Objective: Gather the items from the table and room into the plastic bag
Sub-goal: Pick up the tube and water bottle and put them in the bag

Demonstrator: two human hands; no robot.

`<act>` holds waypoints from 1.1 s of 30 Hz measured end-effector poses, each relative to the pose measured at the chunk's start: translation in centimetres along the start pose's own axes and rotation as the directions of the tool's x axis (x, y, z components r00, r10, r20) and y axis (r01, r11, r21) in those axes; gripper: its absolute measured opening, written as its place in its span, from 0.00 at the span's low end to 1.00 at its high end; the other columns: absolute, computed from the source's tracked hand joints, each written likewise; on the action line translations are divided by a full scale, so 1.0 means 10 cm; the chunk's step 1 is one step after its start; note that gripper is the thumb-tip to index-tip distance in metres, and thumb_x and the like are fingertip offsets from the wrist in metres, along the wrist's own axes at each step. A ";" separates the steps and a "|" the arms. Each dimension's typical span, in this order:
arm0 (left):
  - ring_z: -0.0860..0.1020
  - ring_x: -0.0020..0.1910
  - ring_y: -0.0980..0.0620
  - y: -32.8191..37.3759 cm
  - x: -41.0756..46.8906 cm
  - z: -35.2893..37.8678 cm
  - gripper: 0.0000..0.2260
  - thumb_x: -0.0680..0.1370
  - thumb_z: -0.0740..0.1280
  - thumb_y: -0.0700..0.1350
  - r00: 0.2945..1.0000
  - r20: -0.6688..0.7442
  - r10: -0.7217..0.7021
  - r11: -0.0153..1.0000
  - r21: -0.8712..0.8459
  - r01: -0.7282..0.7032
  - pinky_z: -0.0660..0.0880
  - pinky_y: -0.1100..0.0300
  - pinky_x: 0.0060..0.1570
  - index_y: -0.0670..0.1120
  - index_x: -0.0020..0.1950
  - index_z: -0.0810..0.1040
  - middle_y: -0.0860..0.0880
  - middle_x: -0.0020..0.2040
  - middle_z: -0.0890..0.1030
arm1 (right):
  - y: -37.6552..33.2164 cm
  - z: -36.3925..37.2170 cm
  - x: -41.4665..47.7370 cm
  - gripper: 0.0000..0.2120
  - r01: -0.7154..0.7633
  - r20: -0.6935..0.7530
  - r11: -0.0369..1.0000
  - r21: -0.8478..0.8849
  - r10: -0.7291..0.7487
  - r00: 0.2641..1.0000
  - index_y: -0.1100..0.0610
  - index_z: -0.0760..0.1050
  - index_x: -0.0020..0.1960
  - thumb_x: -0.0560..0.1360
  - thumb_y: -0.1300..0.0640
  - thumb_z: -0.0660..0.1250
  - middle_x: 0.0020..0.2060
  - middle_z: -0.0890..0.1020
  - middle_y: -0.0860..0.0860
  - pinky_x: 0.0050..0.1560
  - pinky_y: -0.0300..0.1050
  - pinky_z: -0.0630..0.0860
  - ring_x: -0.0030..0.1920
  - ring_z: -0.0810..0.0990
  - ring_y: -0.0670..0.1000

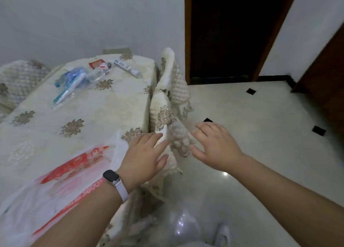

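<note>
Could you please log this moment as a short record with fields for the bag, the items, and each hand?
bag: plastic bag flat on the table's near end
items: toothbrush pack, bottle, toothpaste box at the far end
left hand: open, empty, at the table edge
right hand: open, empty, over the floor

I have just the one view, a wide-angle camera on the wearer's head, tilted forward and down. It looks along the table [78, 116] on the left toward the far wall, with the tiled floor [251, 125] and a dark doorway [229, 32] to the right. Both forearms reach in from the near edge, close to the lens.
</note>
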State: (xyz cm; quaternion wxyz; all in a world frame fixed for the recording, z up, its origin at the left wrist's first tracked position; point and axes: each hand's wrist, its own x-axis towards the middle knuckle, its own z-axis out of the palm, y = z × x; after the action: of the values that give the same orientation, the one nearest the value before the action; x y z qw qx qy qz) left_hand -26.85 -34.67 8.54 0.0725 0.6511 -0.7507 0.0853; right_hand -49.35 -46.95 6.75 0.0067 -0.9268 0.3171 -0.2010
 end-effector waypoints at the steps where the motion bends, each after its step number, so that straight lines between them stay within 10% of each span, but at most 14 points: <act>1: 0.77 0.57 0.41 0.14 0.20 0.00 0.18 0.75 0.65 0.53 1.000 -0.007 0.029 0.999 0.022 -0.029 0.72 0.48 0.56 0.47 0.61 0.79 0.44 0.59 0.80 | 0.24 -0.08 -0.07 0.20 -0.022 0.007 1.000 -0.011 0.022 1.000 0.57 0.79 0.56 0.74 0.43 0.62 0.57 0.80 0.56 0.59 0.54 0.71 0.57 0.77 0.58; 15: 0.77 0.59 0.42 1.54 2.12 0.27 0.19 0.75 0.64 0.54 0.979 -0.083 0.187 0.982 -0.021 -0.190 0.71 0.50 0.57 0.46 0.61 0.79 0.43 0.62 0.79 | 2.21 -0.70 -0.68 0.23 -0.230 -0.003 0.968 -0.101 0.231 0.973 0.56 0.79 0.58 0.74 0.42 0.59 0.57 0.80 0.55 0.62 0.53 0.71 0.59 0.77 0.58; 33: 0.76 0.63 0.42 0.46 4.48 1.37 0.20 0.77 0.61 0.55 0.989 -0.120 0.086 0.970 -0.218 -0.111 0.72 0.47 0.62 0.46 0.64 0.78 0.44 0.64 0.78 | 3.74 -0.32 1.45 0.24 -0.216 0.185 0.940 -0.266 0.269 0.945 0.53 0.75 0.65 0.77 0.40 0.56 0.63 0.77 0.52 0.65 0.51 0.68 0.64 0.73 0.54</act>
State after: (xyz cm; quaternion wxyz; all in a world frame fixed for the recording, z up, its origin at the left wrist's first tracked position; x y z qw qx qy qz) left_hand -37.75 -80.32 4.92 0.1823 0.5950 -0.7818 0.0394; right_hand -62.04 -85.00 9.82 -0.0466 -0.8906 0.4490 -0.0551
